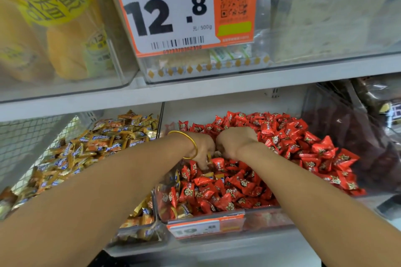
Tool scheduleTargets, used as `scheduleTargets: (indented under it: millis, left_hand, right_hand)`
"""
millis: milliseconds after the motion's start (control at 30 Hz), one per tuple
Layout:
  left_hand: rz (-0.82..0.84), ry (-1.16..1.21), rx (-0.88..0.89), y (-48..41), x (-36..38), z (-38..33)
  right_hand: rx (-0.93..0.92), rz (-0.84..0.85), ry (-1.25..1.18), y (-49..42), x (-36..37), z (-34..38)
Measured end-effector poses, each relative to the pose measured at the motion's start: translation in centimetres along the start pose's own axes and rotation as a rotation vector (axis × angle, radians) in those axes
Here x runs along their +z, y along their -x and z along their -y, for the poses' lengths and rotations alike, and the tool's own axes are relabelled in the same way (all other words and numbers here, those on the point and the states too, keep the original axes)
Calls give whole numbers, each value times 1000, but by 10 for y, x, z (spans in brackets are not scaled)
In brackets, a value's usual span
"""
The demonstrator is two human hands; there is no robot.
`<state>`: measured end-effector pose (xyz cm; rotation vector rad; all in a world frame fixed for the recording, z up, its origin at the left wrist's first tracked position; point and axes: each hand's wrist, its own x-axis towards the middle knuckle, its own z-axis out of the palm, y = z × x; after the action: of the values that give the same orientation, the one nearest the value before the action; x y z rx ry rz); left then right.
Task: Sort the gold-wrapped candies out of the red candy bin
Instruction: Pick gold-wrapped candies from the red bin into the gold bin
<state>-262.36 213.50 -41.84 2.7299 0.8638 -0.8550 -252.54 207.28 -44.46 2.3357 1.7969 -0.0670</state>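
Observation:
A clear bin [262, 212] heaped with red-wrapped candies [282, 136] sits in the middle of the lower shelf. Both my hands reach down into its near-left part, side by side. My left hand [202, 147], with a gold bangle on its wrist, has its fingers curled down round gold-wrapped candies [208, 172] among the red ones. My right hand [235, 142] is curled in a fist over the pile; what it holds is hidden. More gold-wrapped candies [182, 211] lie at the bin's front-left corner.
A neighbouring bin of gold-and-blue wrapped candies [86, 149] stands to the left, split off by a clear divider [160, 121]. A bin of dark red goods [351, 128] is at the right. A shelf edge [217, 86] with a large price tag [173, 8] hangs close overhead.

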Motion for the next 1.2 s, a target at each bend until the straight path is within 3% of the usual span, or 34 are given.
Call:
scheduleTargets:
  millis: [167,400,600,733,867,1033,1200]
  left_hand:
    - [-197,529,49,16,-20,7]
    - [-426,830,154,53,-21,12]
    - [-544,1051,282,96,-9,1]
    - [-658,1087,257,140,10,17]
    - [-752,1040,83,179,30,62]
    - [-964,843,-59,189,30,103]
    - [-988,502,-141,186,68,126]
  right_hand:
    - [-7,-88,-522,26,-13,-35]
    - [109,-236,-1399,67,-11,-40]
    - [71,90,-2093,92,-26,-26]
    - [-40,215,-2130,108,-40,1]
    - [-210,260,-1932,105,-71,57]
    - [-174,119,-1515,74,-118,135]
    - [-116,-14,-1443,74,-116,126]
